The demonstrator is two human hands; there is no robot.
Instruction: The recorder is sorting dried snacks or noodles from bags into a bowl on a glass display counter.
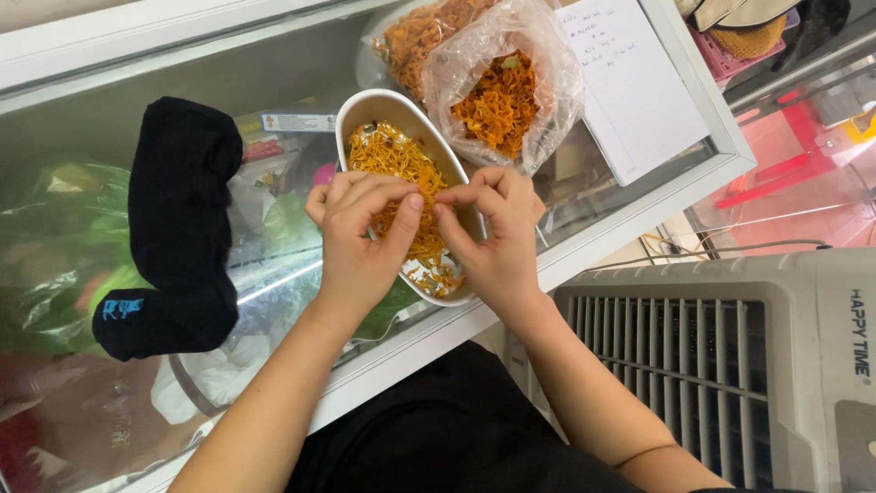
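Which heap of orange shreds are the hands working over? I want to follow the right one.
The heap in the white oval dish, under both hands; the other two sit in clear plastic bags behind it.

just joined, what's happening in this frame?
A person works with both bare hands over an oval white tray of orange shredded strands set on a glass-topped chest. The left hand and right hand meet fingertip to fingertip, pinching strands above the tray. Behind it sits an open clear plastic bag of the same orange stuff; a black sock lies left, a white paper sheet right.
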